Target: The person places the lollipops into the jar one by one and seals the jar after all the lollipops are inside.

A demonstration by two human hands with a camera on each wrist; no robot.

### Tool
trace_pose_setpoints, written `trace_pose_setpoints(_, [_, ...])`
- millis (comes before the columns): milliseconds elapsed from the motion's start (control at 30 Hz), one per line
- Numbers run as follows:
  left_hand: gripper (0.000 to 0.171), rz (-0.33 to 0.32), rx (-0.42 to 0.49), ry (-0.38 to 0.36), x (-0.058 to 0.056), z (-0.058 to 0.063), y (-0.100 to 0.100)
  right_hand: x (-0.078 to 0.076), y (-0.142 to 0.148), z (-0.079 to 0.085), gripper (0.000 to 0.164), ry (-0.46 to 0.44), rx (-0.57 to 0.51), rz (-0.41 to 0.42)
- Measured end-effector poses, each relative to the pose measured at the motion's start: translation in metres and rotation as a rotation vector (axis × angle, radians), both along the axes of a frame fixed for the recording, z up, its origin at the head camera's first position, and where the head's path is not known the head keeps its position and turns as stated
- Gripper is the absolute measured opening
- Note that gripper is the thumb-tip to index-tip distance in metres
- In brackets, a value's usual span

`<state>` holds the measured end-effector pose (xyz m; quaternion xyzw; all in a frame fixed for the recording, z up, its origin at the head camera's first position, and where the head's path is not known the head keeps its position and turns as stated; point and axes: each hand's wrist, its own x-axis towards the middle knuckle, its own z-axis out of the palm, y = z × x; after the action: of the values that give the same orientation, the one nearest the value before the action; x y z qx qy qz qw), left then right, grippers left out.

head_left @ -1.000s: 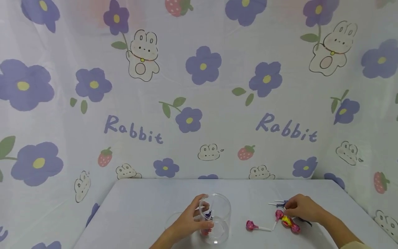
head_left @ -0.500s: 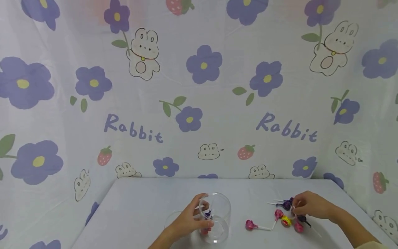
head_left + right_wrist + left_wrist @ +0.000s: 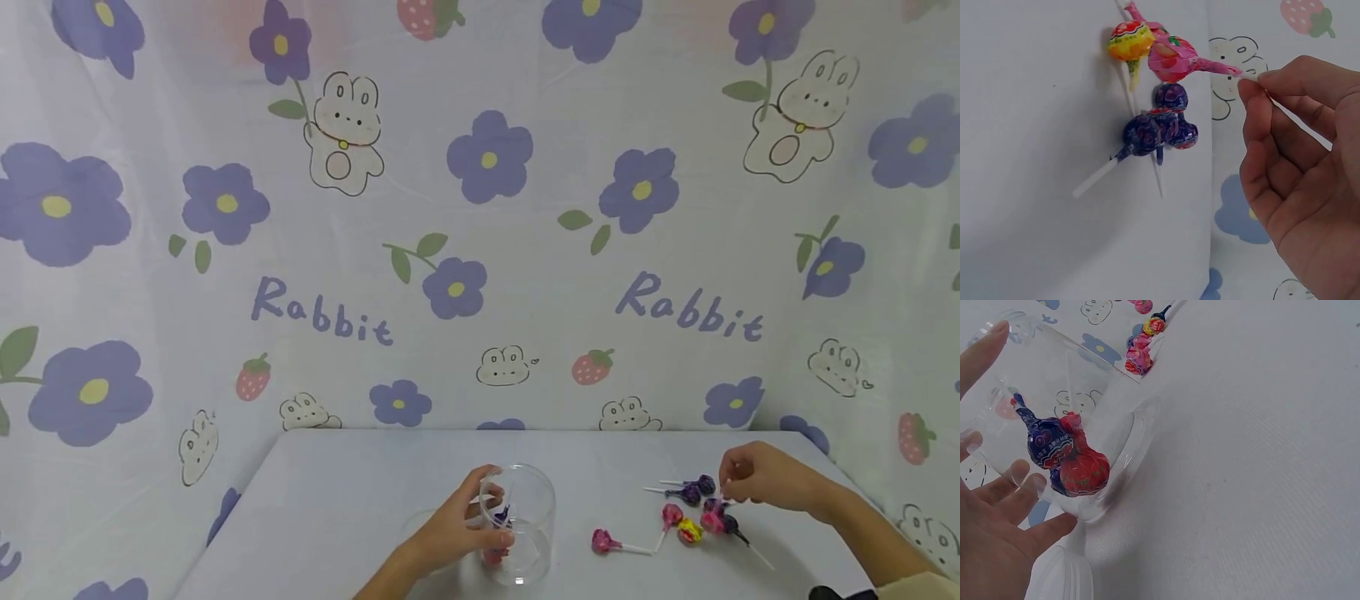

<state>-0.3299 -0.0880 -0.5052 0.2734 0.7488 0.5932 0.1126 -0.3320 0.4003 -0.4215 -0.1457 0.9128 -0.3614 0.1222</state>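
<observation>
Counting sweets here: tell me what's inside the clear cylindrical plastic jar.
At least one round purple-wrapped lollipop and one round red-wrapped lollipop; anything covered behind them can't be seen.

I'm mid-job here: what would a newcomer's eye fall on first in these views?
Probably the flowery backdrop lettered "Rabbit", filling most of the head view behind the white table. Next, the clear jar in the left hand, a red lollipop and a dark purple lollipop inside. Then the right hand, pinching a pink lollipop by its stick, near a yellow lollipop.
</observation>
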Motion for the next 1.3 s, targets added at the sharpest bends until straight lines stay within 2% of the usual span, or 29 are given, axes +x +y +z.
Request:
trace_pose_setpoints(300, [0.087,0.001,0.002,-0.009,0.0,-0.001,0.001,-0.002,-0.012,0.005,0.009,0.038,-0.082,0.005])
trace_pose_setpoints(500, [0.089,-0.006,0.001,-0.003,0.0,-0.003,0.001,-0.002,-0.041,0.013,0.011,0.07,-0.149,0.038])
trace_pose_setpoints(867, [0.088,0.001,-0.003,0.002,0.001,-0.001,0.0,-0.01,-0.086,0.028,0.008,0.169,-0.177,0.09])
trace_pose_setpoints(1133, [0.089,-0.001,-0.001,-0.001,0.003,-0.002,0.002,-0.008,-0.105,0.03,0.009,0.174,-0.187,0.093])
trace_pose_setpoints(1300, [0.089,0.009,0.008,-0.011,0.002,-0.002,0.001,-0.009,-0.116,0.032,0.007,0.233,-0.184,0.114])
